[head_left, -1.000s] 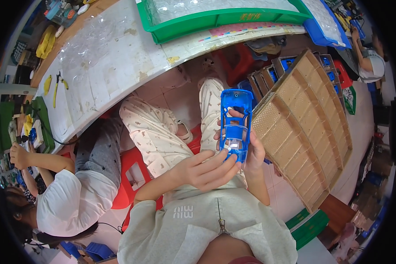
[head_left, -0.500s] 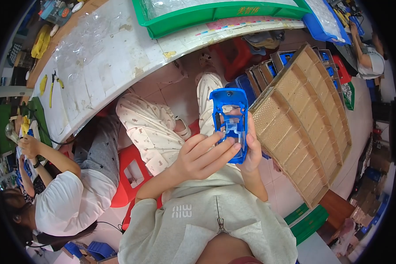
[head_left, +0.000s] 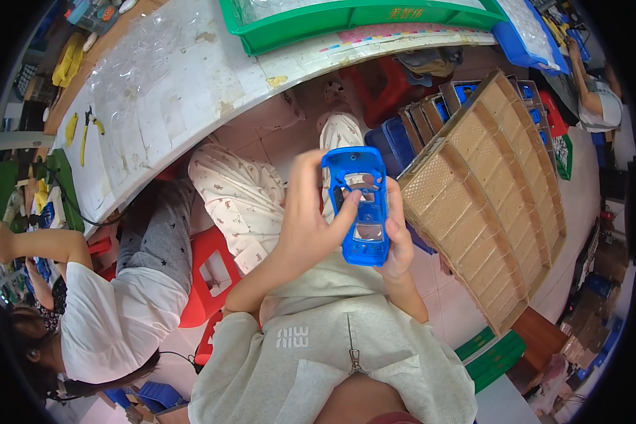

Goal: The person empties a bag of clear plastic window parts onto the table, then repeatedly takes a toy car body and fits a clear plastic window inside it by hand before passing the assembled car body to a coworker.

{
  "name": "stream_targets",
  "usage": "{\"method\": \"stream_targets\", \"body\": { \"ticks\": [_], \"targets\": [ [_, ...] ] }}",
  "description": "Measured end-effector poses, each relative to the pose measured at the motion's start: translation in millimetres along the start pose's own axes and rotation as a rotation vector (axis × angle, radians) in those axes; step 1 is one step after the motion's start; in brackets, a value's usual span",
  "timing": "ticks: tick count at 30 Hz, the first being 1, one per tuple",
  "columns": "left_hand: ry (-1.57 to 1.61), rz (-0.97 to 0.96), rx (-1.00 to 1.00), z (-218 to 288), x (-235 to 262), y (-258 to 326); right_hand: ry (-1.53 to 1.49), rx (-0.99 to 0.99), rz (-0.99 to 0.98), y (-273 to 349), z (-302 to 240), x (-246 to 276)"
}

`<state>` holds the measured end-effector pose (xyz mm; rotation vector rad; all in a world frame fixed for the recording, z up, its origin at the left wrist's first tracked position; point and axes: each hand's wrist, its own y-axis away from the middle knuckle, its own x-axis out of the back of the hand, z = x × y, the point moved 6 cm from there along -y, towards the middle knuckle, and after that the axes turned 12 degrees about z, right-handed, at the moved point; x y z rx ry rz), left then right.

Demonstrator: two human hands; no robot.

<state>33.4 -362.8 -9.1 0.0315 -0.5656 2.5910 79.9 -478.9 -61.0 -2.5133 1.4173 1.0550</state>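
A blue plastic toy car body shell (head_left: 364,253) is held over my lap, its hollow inside facing up. Shiny clear plastic (head_left: 368,232) shows in its window openings. My left hand (head_left: 305,222) grips the shell's left side, with the thumb pressed inside near the middle and the other fingers partly hidden behind the far left edge. Along the right side, the fingers of my right hand (head_left: 399,244) wrap the shell from beneath and beside it.
A divided cardboard tray (head_left: 484,191) leans at my right, beside boxes with blue parts. Ahead curves a white table (head_left: 184,85) with clear plastic pieces, yellow-handled cutters (head_left: 86,134) and a green bin (head_left: 360,25). Another person in white (head_left: 113,318) sits at left on a red stool.
My left hand has shifted from fingers laid over the shell's lower part to gripping its left side, thumb inside. The shell has moved slightly left. The person at left has moved an arm.
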Motion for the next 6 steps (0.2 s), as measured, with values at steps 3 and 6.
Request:
{"method": "stream_targets", "body": {
  "ticks": [3, 6],
  "targets": [
    [-0.054, -0.440, 0.232, -22.5, -18.3, 9.5, 0.052, -0.008, -0.019, -1.9, 0.8, 1.2],
    [-0.112, -0.390, 0.049, -19.1, -21.1, 9.7, 0.427, 0.148, -0.058, -5.7, -6.8, 3.7]
  ]
}}
